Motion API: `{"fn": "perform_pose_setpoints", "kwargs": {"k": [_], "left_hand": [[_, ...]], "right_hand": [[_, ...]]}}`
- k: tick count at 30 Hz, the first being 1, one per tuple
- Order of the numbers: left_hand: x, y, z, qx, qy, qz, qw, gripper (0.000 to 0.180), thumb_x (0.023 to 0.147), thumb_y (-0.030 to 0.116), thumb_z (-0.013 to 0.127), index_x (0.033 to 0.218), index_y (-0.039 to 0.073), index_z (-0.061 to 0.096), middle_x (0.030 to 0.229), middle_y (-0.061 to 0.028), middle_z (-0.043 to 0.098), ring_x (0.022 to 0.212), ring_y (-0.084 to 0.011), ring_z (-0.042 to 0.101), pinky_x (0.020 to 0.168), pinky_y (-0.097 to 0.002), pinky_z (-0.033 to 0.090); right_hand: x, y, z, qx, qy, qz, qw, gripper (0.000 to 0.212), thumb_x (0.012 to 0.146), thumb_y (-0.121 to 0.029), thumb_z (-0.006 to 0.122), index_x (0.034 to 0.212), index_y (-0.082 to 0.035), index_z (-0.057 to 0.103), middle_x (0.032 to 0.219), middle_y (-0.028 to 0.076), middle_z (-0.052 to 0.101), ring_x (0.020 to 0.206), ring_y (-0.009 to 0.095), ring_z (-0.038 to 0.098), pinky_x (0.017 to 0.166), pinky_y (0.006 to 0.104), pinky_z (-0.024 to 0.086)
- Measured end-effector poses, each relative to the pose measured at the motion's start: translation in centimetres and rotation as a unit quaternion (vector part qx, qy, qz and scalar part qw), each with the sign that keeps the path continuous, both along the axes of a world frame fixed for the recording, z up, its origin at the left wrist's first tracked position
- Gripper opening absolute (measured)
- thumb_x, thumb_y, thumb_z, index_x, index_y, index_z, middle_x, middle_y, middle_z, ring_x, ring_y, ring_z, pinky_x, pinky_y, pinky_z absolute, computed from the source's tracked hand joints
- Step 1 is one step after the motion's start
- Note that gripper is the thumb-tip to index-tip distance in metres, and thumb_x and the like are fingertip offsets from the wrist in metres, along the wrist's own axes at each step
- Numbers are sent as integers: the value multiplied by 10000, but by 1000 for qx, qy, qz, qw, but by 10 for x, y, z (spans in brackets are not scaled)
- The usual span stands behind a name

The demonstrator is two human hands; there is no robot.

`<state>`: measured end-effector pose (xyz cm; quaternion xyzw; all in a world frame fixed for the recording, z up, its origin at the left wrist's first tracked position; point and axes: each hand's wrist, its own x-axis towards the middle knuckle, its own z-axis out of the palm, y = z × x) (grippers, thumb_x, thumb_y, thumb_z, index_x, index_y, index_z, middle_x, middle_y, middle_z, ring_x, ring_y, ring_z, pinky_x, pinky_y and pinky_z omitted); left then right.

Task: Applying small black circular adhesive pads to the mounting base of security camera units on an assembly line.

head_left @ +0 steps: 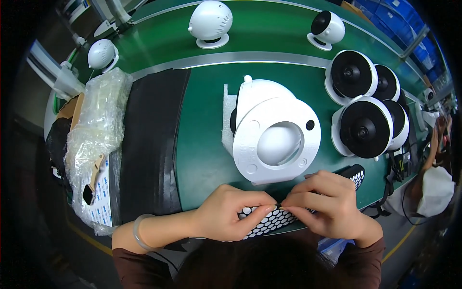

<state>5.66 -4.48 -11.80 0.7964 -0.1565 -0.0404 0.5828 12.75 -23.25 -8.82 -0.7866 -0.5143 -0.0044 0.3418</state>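
Both my hands work at the near edge of the table on a black sheet with rows of white round dots (272,222). The fingers of my left hand (236,212) are pinched on its upper edge. My right hand (329,202) pinches at the same spot, its fingertips almost meeting the left ones; anything small between them is hidden. Past my right hand the sheet's dark end shows. Just beyond lies a white round-headed fan (267,89), tipped so that its ring-shaped base (245,154) faces me. One black round pad (310,125) sits on that base. White foam (228,123) is beside the fan.
Several white fans with black fronts (363,127) stand at the right. Black flat sheets (151,144) and a clear plastic-wrapped bundle (98,111) lie left. More fans, one a white round fan (211,21), stand on the green belt behind. Another person's hand (435,135) shows far right.
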Motion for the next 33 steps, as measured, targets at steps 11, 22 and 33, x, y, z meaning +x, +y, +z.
{"fn": "perform_pose_setpoints", "kwargs": {"k": [11,22,33], "left_hand": [[1,1,4,-26,43,6,999,88,778,86,548,816,29,601,698,-96,613,607,-191,604,551,-240,452],[0,0,-4,-6,-19,46,999,94,753,92,558,800,29,609,691,-112,607,590,-260,587,544,-287,458],[3,5,-13,16,-50,25,998,105,732,68,587,821,22,619,702,-97,630,567,-209,612,507,-262,470]], "right_hand": [[2,2,1,24,56,10,998,139,625,-35,656,746,-44,587,753,51,571,623,190,546,510,262,445],[38,49,54,130,-28,-27,991,49,684,-11,606,695,13,565,941,166,594,800,180,565,742,266,415],[41,64,51,74,14,-39,996,35,663,-1,605,694,-3,587,812,100,598,746,145,551,679,246,413]]}}
